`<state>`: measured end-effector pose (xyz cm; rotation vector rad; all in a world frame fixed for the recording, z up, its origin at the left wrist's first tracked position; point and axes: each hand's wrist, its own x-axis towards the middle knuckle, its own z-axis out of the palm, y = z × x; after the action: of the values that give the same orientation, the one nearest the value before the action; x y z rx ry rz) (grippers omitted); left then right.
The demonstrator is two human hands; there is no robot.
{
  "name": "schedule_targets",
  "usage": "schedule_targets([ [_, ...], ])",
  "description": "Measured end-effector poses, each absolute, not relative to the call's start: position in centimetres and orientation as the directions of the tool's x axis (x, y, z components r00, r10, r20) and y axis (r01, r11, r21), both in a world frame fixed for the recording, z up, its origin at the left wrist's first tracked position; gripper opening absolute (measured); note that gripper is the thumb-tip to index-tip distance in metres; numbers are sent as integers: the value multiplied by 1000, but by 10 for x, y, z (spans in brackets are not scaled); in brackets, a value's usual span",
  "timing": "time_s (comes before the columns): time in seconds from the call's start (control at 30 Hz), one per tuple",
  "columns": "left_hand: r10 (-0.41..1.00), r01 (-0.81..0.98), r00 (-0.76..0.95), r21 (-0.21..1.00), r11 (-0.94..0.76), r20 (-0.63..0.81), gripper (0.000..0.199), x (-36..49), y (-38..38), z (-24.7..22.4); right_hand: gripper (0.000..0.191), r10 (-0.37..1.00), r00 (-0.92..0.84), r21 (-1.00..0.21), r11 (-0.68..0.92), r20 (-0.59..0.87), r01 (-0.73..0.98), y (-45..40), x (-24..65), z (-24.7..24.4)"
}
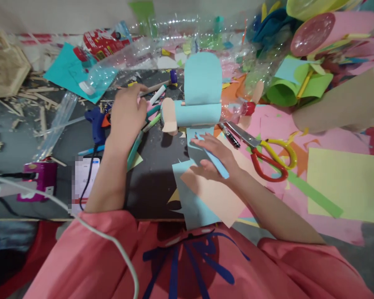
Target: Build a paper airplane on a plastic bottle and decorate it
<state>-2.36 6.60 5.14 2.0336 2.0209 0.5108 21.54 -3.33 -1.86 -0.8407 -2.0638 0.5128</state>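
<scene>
A tube wrapped in light blue paper point(198, 113) lies on the dark table, with a rounded blue flap point(202, 77) standing up behind it and a peach paper piece point(169, 116) at its left end. My left hand point(131, 108) reaches over pens and a wooden stick left of the tube; what its curled fingers hold, if anything, is hidden. Below the tube is my right hand point(216, 155), fingers spread, with a narrow blue paper strip point(218, 164) lying along the hand. Peach and blue sheets point(213, 195) lie beneath it.
Scissors point(255, 145) lie right of my right hand, near a black pen point(230, 135). A blue glue gun point(96, 126), a phone point(86, 178) and a white cable are at the left. Plastic bottles point(121, 62) line the back. Paper scraps and a yellow sheet point(344, 185) cover the right.
</scene>
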Motion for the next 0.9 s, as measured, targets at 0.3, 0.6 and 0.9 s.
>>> schedule_targets([
  [0.3, 998, 987, -58, 150, 59, -10, 26, -15, 122, 33, 19, 776, -438, -635, 627, 454, 451, -39, 213, -11],
  [0.6, 979, 963, -103, 266, 54, 176, 18, -20, 92, 64, 32, 606, -720, -528, 756, 339, 387, -42, 196, -18],
  [0.9, 919, 725, 145, 593, -351, 366, 16, -14, -10, 65, 38, 760, -579, -814, 518, 296, 264, -48, 196, -16],
])
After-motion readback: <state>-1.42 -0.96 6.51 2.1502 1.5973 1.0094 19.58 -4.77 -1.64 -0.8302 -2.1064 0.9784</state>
